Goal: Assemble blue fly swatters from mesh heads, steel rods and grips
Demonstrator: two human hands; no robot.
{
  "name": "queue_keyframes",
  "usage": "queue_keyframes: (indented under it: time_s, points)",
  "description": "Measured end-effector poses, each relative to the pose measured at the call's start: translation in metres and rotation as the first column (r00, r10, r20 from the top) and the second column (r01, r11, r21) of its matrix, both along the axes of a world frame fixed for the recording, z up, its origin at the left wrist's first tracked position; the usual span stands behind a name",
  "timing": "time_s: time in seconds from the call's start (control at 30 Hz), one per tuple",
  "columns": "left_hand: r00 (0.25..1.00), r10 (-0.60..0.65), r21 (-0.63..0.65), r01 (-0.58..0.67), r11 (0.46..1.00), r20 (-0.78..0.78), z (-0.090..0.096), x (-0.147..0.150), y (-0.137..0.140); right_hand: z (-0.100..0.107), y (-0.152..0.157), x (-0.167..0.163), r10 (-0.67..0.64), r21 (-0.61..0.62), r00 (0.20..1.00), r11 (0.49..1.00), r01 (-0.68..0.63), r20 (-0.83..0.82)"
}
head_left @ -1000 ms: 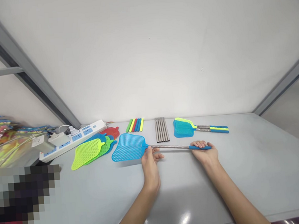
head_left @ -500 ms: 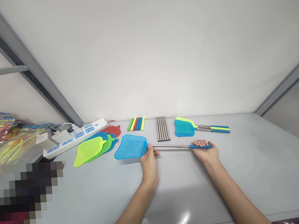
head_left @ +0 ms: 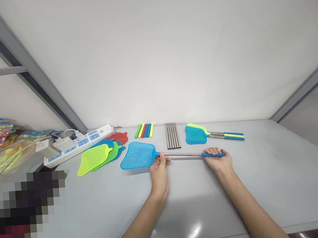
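A blue fly swatter (head_left: pixel 138 155) with a metal rod and a blue handle is held level across both hands, just above the table. My left hand (head_left: pixel 159 171) pinches the rod where it meets the blue mesh head. Around the blue handle at the other end, my right hand (head_left: pixel 219 162) is closed, palm up. Behind the left hand lie loose swatter heads, among them a yellow-green one (head_left: pixel 94 159) and a red one (head_left: pixel 120 138). Short coloured handles (head_left: pixel 144 131) lie in a row, with several metal rods (head_left: pixel 173 136) beside them. Whole swatters (head_left: pixel 196 134) are stacked at the right.
A white power strip (head_left: pixel 88 141) with plugs and cables lies at the left, near plastic-wrapped packages (head_left: pixel 3 144). The grey table (head_left: pixel 272 176) meets a white wall (head_left: pixel 171 60) at the back. A metal frame post (head_left: pixel 40 78) stands at the left.
My grip on the fly swatter looks the same, with the left fingers shifted very slightly along the rod. The view has moved a little.
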State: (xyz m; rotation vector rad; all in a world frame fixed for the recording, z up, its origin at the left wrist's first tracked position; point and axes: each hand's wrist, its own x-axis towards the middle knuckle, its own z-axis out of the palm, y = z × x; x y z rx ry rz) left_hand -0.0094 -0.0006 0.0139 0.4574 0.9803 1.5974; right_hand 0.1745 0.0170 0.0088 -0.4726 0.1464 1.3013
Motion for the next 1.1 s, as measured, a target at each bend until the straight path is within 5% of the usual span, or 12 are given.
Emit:
queue_keyframes:
  time_s: [0.23,0.57,1.1]
  points:
    - [0.999,-0.038,0.006,0.038,0.999,0.009,0.0019,-0.0006,-0.0011,0.0039,0.0004,0.0003,-0.025,-0.046,0.993,0.999,0.02,-0.111]
    - [1.0,-0.011,0.0,0.011,1.0,-0.026,0.0008,-0.0014,-0.001,0.0014,-0.0004,0.0003,0.008,0.003,1.0,1.0,-0.008,-0.007]
    - [0.995,0.059,-0.023,-0.061,0.998,-0.077,0.0025,-0.0035,0.0001,0.0037,0.0006,0.0001,-0.021,-0.062,0.993,0.998,0.014,-0.115]
